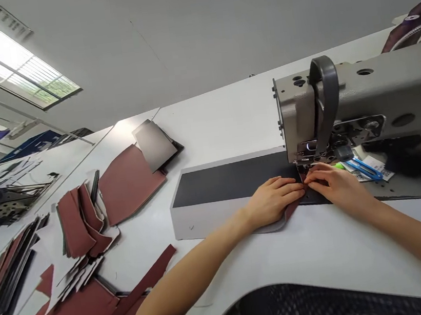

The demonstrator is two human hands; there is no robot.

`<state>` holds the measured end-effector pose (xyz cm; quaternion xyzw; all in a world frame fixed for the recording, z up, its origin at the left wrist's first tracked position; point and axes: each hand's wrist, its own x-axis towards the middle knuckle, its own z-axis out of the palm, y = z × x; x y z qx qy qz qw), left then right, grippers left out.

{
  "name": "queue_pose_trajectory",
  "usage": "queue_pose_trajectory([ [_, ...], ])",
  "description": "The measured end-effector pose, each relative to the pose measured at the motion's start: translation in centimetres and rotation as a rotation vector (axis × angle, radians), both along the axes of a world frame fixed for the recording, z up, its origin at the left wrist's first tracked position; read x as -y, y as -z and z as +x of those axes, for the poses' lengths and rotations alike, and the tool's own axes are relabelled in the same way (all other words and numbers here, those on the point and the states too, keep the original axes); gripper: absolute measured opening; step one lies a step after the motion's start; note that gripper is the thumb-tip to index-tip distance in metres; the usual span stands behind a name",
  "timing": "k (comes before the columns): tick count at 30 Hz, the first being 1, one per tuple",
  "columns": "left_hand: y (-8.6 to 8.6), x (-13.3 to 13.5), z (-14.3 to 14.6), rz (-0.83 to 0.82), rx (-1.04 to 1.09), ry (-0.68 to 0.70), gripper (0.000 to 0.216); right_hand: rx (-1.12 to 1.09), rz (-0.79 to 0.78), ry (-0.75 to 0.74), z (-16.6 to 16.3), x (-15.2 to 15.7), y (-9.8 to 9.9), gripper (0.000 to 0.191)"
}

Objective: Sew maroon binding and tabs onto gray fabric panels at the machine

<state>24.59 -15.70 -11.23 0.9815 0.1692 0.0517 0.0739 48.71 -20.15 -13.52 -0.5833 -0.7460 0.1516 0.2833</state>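
Observation:
A sewing machine (341, 88) stands at the right, its needle area just above my fingertips. Under its presser foot runs a light grey panel (211, 219) with a wide black band (229, 181) along it. My left hand (276, 199) lies flat on the panel, fingers stretched toward the needle. A piece of dark red material (292, 209) shows below that hand at the panel's end. Right of the needle, my right hand (336, 182) has thumb and forefinger pinched together on a narrow dark red strip; its far part is hidden by the fingers and machine.
A blue cutter (365, 169) lies on printed paper behind my right hand. Stacks of dark red pieces (130, 183) and grey-black pieces (154, 144) cover the table's left side. A long red strip (135, 294) lies near my left forearm. Thread cones (412, 22) stand far right.

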Motion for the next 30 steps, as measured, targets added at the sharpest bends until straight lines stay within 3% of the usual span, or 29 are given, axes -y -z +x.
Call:
queue_pose_trajectory([
  [4, 0.7, 0.2, 0.0, 0.012, 0.003, -0.041, 0.045, 0.013, 0.154, -0.094, 1.1, 1.7, 0.7, 0.033],
  [8, 1.4, 0.4, 0.1, 0.010, 0.023, -0.061, 0.043, 0.285, 0.397, -0.240, 1.3, 2.4, 1.0, 0.043],
  [11, 1.7, 0.3, -0.1, 0.012, 0.063, -0.056, 0.040, 0.392, 0.386, -0.195, 1.1, 2.1, 1.1, 0.044],
  [15, 2.0, 0.0, -0.4, 0.029, 0.124, -0.019, 0.034, 0.317, 0.316, -0.200, 1.4, 1.8, 1.5, 0.038],
  [22, 2.3, -0.3, -0.4, 0.052, 0.185, 0.018, 0.029, 0.358, 0.453, -0.258, 1.3, 2.3, 1.6, 0.035],
  [30, 2.5, -0.4, -0.5, -0.014, 0.213, -0.006, 0.028, 0.291, 0.462, -0.289, 0.9, 2.3, 1.2, 0.035],
])
